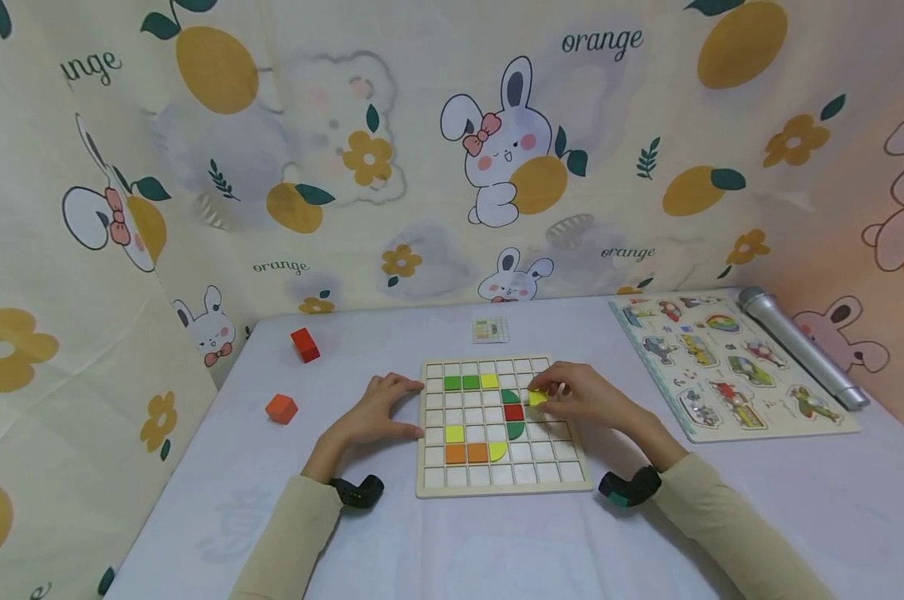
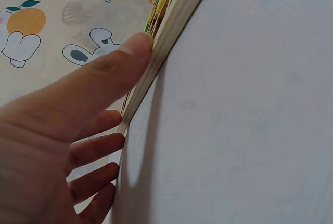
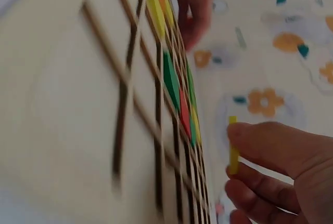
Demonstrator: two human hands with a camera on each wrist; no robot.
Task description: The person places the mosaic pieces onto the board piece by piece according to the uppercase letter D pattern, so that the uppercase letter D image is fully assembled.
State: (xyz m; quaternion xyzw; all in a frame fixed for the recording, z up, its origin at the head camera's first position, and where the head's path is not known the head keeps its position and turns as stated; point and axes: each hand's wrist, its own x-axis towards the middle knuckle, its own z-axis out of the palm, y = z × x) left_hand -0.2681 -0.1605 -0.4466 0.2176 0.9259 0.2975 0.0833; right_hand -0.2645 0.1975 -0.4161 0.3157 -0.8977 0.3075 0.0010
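Observation:
A square wooden grid board (image 1: 506, 492) lies on the table with green, yellow, red and orange tiles set in some of its squares. My left hand (image 1: 372, 414) is at the board's left edge; in the left wrist view the thumb (image 2: 138, 47) and fingertips touch the side of the frame. Over the right part of the grid, my right hand (image 1: 590, 396) pinches a yellow tile (image 1: 537, 397) between thumb and fingers. The right wrist view shows this tile (image 3: 233, 146) edge-on, apart from the board. A red half-round-flanked column sits beside it: a red tile (image 1: 513, 412) between two green rounded tiles.
Behind the board lies a small pattern card (image 1: 490, 330). Two groups of red-orange blocks, one a red block (image 1: 305, 345) and one an orange block (image 1: 282, 408), are at the left. To the right are a picture puzzle board (image 1: 729, 367) and a silver tube (image 1: 800, 346).

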